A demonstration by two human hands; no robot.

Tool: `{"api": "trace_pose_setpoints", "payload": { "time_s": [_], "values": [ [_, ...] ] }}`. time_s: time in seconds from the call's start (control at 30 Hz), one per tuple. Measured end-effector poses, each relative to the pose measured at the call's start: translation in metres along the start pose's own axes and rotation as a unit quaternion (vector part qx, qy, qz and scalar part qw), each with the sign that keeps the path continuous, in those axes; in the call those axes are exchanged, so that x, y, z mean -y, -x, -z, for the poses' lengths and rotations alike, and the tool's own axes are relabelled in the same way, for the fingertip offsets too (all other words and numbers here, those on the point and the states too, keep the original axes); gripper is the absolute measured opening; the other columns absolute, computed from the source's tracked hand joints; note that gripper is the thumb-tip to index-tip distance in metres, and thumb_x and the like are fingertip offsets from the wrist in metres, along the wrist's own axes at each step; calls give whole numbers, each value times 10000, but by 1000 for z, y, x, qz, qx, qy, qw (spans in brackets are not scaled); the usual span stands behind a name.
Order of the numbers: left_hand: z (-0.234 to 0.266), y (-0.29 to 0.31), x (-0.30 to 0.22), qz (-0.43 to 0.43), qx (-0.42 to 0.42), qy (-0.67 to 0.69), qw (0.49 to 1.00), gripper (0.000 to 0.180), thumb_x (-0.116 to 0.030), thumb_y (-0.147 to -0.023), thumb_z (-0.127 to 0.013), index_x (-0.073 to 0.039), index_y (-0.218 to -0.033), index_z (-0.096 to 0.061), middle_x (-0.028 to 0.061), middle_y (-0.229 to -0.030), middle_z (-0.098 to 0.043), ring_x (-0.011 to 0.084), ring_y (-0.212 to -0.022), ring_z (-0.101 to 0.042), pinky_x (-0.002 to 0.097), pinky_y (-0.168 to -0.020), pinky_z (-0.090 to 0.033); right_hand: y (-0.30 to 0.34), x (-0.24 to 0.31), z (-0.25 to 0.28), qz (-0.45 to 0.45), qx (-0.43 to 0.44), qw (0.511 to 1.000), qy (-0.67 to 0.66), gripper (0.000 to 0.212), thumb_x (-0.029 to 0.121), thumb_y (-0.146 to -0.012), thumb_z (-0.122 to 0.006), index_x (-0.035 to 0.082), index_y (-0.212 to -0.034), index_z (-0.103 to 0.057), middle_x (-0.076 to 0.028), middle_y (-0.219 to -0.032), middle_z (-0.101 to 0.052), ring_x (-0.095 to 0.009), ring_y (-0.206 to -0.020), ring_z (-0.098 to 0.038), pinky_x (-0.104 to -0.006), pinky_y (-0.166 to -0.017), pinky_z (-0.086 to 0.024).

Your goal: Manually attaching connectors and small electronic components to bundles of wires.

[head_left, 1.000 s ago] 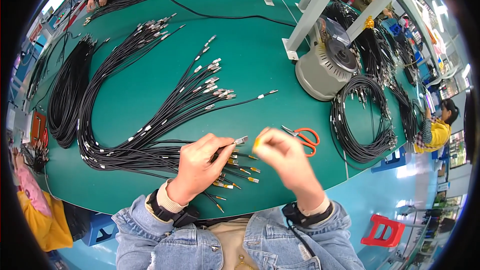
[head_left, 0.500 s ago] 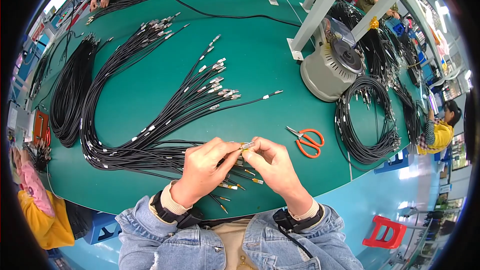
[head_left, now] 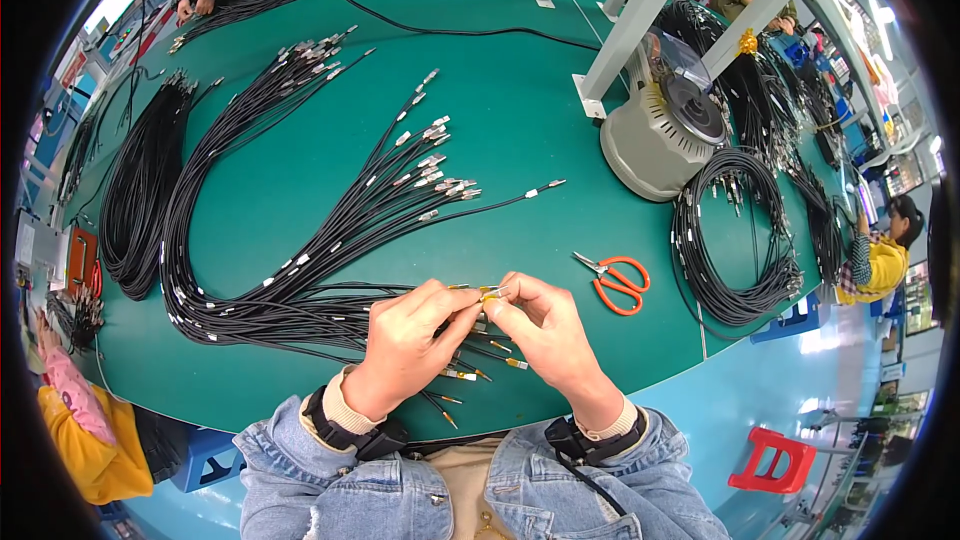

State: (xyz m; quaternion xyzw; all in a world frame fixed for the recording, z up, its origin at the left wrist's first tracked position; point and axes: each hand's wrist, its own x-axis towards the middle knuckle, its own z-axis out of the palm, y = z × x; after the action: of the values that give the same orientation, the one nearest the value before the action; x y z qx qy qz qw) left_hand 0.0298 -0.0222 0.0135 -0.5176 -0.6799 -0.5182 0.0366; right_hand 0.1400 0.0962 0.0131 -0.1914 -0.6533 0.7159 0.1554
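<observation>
Both my hands meet over the front of the green table, fingers closed in a pinch. My left hand [head_left: 412, 340] grips the end of a black cable. My right hand [head_left: 545, 332] pinches the cable's small yellow-and-silver tip [head_left: 492, 293], whose finer detail is partly covered by my fingers. Beneath my hands more loose cable ends [head_left: 458, 374] with gold tips and pale tags lie on the table. They belong to a large bundle of black cables [head_left: 300, 310] that curves away to the left. To the right of my right hand lie orange-handled scissors [head_left: 621, 285], blades slightly apart.
A grey round-bodied machine [head_left: 655, 145] stands at the right beside a white metal post [head_left: 625, 35]. Near it is a coiled cable bundle [head_left: 700, 285]. Another bundle [head_left: 145, 190] lies far left. Co-workers sit around the table. A red stool [head_left: 772, 460] stands on the floor.
My hands stay almost in place, and more of the yellow on the cable tip shows between my fingers. The co-worker's hands at the left edge have shifted slightly.
</observation>
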Motion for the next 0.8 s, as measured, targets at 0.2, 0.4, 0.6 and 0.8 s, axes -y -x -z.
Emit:
{"api": "trace_pose_setpoints", "payload": {
  "time_s": [0.2, 0.4, 0.6, 0.8],
  "values": [
    [1, 2, -1, 7, 7, -8, 1000, 214, 34, -686, -716, -42, -870, -639, 36, -616, -559, 103, -425, -452, 236, -390, -350, 0, 3, 0, -4, 6, 1000, 7, 147, 109, -855, -599, -12, -783, -559, -10, -731, -571, -64, -716, -491, -242, -672, -417],
    [4, 2, 2, -61, 12, -50, 997, 277, 50, -690, -700, -57, -942, -658, 42, -624, -566, 131, -466, -520, 246, -415, -403, 5, 5, 2, -15, 34, 999, 16, 50, 41, -871, -551, -9, -867, -561, 1, -807, -525, -65, -776, -489, -228, -724, -414],
    [7, 3, 0, -42, -1, -64, 997, 318, 61, -693, -694, -59, -985, -663, 53, -632, -580, 147, -502, -564, 243, -439, -435, 12, 15, 0, -85, 15, 993, -79, 100, 51, -864, -562, -8, -945, -565, -5, -841, -542, -76, -800, -507, -235, -748, -420],
    [4, 3, 0, -21, -12, -41, 999, 253, 47, -704, -701, -32, -940, -660, 71, -636, -607, 153, -498, -575, 241, -449, -446, 13, 9, -6, -58, 10, 992, -110, 135, 45, -852, -591, -12, -972, -573, -16, -867, -557, -85, -821, -521, -240, -767, -427]
  ]
}}
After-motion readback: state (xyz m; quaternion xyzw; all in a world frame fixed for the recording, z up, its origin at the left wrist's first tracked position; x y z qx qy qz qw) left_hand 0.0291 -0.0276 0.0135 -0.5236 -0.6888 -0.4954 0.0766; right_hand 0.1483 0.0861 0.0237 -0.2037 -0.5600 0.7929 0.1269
